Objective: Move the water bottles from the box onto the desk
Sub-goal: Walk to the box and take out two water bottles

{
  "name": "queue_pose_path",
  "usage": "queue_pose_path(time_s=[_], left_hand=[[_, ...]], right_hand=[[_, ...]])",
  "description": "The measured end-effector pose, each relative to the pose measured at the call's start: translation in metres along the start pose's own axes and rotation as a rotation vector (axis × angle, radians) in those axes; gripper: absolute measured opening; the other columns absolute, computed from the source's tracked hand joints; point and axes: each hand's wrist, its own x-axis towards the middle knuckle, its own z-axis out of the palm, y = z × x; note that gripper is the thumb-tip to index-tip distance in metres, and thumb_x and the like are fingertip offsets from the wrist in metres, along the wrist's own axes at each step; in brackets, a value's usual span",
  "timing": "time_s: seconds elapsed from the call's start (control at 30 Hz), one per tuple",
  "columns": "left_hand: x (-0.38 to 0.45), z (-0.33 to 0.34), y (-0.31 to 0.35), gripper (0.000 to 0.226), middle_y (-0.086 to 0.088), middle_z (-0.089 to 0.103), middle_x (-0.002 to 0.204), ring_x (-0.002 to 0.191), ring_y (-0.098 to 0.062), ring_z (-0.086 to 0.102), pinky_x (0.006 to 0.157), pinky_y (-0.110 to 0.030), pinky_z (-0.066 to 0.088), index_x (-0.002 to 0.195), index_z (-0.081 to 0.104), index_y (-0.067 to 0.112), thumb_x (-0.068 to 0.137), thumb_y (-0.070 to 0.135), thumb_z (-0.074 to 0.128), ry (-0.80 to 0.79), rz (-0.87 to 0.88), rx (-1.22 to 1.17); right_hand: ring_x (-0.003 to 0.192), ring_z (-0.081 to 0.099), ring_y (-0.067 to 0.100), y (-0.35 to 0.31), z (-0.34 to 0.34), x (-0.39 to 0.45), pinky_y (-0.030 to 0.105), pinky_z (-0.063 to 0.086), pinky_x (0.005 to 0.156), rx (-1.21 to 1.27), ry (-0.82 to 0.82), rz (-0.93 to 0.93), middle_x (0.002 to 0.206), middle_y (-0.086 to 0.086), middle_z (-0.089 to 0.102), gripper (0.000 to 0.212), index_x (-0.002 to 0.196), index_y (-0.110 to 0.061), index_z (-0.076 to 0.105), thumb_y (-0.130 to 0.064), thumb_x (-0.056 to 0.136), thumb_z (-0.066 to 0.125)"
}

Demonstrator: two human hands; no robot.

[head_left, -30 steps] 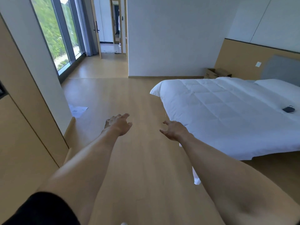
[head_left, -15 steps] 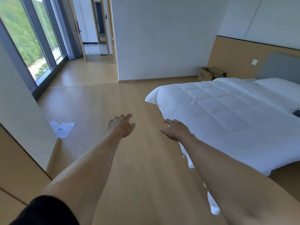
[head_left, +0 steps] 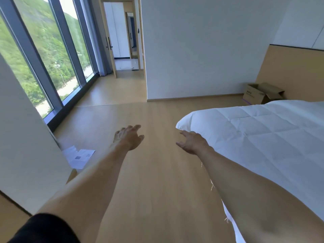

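An open brown cardboard box (head_left: 257,94) stands on the floor at the far right, against the wooden wall panel beyond the bed. Its inside is hidden and no water bottles or desk show. My left hand (head_left: 128,136) and my right hand (head_left: 191,142) are stretched out in front of me over the wooden floor, far short of the box. Both hold nothing, with fingers spread.
A bed with a white quilt (head_left: 263,137) fills the right side. White papers (head_left: 78,156) lie on the floor by the left wall. Tall windows (head_left: 43,55) run along the left, and a doorway (head_left: 124,41) opens at the back.
The view has swung left and forward: the bed has slid to the right, the windows fill more of the left, and the box looks closer. Both hands stay out in front, empty.
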Motion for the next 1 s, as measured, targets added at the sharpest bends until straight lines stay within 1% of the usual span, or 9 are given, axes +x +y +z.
queue_pose_path(time_s=[0.13,0.3,0.43,0.6,0.73,0.9,1.0], left_hand=[[0.066,-0.006,0.003,0.059,-0.003,0.042,0.154,0.138,-0.03,0.04,0.112,-0.044,0.03,0.154,0.031,0.035,0.099,0.053,0.044,0.017,-0.028,-0.029],[0.14,-0.001,-0.001,0.059,-0.004,0.042,0.154,0.138,-0.03,0.041,0.112,-0.044,0.03,0.154,0.03,0.034,0.1,0.052,0.043,-0.013,-0.062,-0.024],[0.211,0.01,-0.007,0.058,-0.004,0.043,0.153,0.138,-0.031,0.04,0.112,-0.044,0.03,0.154,0.03,0.034,0.1,0.05,0.043,-0.021,-0.054,-0.045],[0.32,0.023,-0.018,0.057,-0.004,0.044,0.153,0.137,-0.03,0.041,0.112,-0.043,0.031,0.154,0.03,0.034,0.1,0.049,0.042,-0.036,-0.014,-0.052],[0.418,0.017,-0.03,0.057,-0.004,0.044,0.153,0.137,-0.03,0.041,0.112,-0.043,0.032,0.154,0.031,0.034,0.1,0.049,0.042,-0.057,0.024,-0.053],[0.526,-0.001,-0.042,0.056,-0.003,0.046,0.151,0.135,-0.029,0.043,0.111,-0.042,0.032,0.153,0.031,0.034,0.1,0.048,0.042,-0.047,0.078,-0.041],[0.575,-0.001,-0.038,0.056,-0.003,0.047,0.149,0.133,-0.029,0.045,0.109,-0.042,0.032,0.152,0.033,0.034,0.099,0.047,0.043,-0.063,0.127,-0.04]], right_hand=[[0.134,0.043,0.028,-0.002,-0.018,0.078,0.041,0.04,0.103,-0.025,-0.015,-0.025,0.147,0.007,0.044,0.06,0.15,-0.031,0.034,-0.054,0.096,0.048],[0.135,0.042,0.028,-0.009,-0.019,0.155,0.045,0.041,0.106,-0.022,-0.042,-0.041,0.15,0.005,0.042,0.06,0.15,-0.033,0.034,-0.055,0.096,0.048],[0.134,0.042,0.029,-0.009,-0.014,0.217,0.044,0.041,0.106,-0.04,-0.052,-0.032,0.15,0.006,0.042,0.059,0.149,-0.031,0.035,-0.054,0.096,0.048],[0.135,0.041,0.029,-0.012,-0.014,0.314,0.044,0.042,0.104,-0.079,-0.044,0.024,0.149,0.007,0.042,0.059,0.151,-0.031,0.033,-0.054,0.097,0.045],[0.135,0.039,0.029,-0.024,-0.023,0.398,0.042,0.043,0.103,-0.066,-0.031,0.077,0.147,0.007,0.044,0.058,0.15,-0.03,0.035,-0.052,0.097,0.046],[0.137,0.04,0.026,-0.045,-0.04,0.487,0.043,0.041,0.107,-0.023,-0.012,0.119,0.152,0.005,0.041,0.058,0.15,-0.03,0.036,-0.052,0.098,0.048],[0.137,0.04,0.025,-0.05,-0.045,0.529,0.043,0.039,0.109,-0.008,-0.015,0.146,0.151,0.004,0.041,0.058,0.15,-0.03,0.036,-0.051,0.097,0.049]])
